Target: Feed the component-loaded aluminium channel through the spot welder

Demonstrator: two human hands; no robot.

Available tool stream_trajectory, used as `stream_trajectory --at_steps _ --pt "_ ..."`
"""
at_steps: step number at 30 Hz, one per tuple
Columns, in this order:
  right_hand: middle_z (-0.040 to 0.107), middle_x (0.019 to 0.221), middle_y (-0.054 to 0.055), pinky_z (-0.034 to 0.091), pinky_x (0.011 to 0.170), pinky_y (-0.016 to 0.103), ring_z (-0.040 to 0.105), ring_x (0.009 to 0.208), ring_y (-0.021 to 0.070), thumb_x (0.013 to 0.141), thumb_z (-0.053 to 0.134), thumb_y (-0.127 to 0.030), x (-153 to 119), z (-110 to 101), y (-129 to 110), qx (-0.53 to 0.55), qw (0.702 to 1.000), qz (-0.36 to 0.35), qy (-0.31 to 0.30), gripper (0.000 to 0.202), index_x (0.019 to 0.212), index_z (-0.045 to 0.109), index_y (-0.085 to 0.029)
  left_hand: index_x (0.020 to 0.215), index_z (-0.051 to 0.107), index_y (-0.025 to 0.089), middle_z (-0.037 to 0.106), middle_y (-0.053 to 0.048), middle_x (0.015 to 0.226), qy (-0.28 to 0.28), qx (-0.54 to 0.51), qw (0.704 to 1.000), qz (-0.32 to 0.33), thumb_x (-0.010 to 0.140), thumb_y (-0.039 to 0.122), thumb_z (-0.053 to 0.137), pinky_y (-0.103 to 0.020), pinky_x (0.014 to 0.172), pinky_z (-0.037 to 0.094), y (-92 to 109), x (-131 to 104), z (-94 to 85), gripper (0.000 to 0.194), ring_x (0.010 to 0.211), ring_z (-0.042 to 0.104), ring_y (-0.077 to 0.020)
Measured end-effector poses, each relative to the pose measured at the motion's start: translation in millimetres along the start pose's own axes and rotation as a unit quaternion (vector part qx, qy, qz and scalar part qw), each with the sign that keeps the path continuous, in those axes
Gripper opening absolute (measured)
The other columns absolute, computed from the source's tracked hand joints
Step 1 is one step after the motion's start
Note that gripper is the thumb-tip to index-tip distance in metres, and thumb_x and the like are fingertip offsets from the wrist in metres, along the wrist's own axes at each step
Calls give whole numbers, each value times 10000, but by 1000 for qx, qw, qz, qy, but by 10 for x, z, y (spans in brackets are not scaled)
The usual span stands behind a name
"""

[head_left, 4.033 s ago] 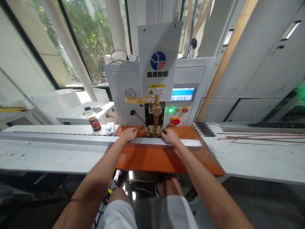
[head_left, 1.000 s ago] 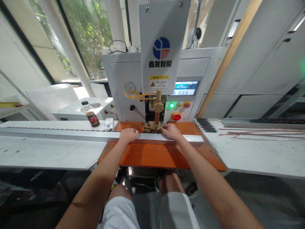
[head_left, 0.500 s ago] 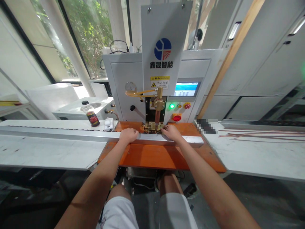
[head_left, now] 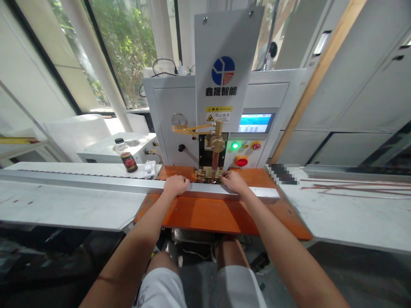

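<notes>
A long silvery metal rail (head_left: 105, 183) runs left to right in front of a grey machine (head_left: 173, 98). A thin notched dark strip (head_left: 80, 174) lies along its far side. My left hand (head_left: 176, 185) is closed over the rail, left of a copper electrode (head_left: 215, 160) that points down onto brass blocks (head_left: 201, 175). My right hand (head_left: 236, 183) is just right of the electrode tip, thumb and fingertips pinched together. What they hold is too small to make out. My fingers partly hide the spot under the tip.
An orange board (head_left: 205, 214) lies beneath the rail. On the white table stand a dark-labelled bottle (head_left: 128, 160) and a small white box (head_left: 149, 169). Thin copper-coloured strips (head_left: 349, 187) lie at the right. The machine carries a lit screen (head_left: 256, 122) and a red rotary switch (head_left: 242, 161).
The whole view has shifted slightly right and down. My right hand sits a little farther right of the electrode tip; my left hand stays on the rail.
</notes>
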State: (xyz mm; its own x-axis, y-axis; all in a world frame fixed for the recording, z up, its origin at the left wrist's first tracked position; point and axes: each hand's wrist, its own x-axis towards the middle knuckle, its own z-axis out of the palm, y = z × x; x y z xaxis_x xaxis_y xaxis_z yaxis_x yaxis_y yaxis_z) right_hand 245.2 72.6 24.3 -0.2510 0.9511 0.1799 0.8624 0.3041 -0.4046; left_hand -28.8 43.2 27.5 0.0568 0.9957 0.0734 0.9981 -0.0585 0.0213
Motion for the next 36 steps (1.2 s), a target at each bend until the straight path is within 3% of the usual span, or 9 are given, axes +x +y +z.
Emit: stream_trajectory --at_steps 9,22,36 --pt "739 975 135 411 715 261 677 925 243 948 425 -428 -73 -1 -53 -76 997 15 -1 380 1022 705 -183 947 757 154 722 -159 988 14 -1 1000 6 907 415 262 -380 818 485 22 -43 -38 562 933 664 -305" --pt "736 1007 103 407 719 261 671 915 225 978 381 -426 -259 -94 -195 -106 994 11 15 384 1111 679 -224 889 752 161 725 -161 916 65 -10 998 6 907 398 275 -399 770 475 20 -153 -17 534 885 664 -326" --pt "739 968 97 434 714 276 686 871 232 988 327 -468 -399 -49 -239 -157 987 19 42 428 1134 655 -236 870 732 167 720 -144 883 114 -10 993 10 906 360 290 -397 763 462 33 -269 13 484 856 655 -309"
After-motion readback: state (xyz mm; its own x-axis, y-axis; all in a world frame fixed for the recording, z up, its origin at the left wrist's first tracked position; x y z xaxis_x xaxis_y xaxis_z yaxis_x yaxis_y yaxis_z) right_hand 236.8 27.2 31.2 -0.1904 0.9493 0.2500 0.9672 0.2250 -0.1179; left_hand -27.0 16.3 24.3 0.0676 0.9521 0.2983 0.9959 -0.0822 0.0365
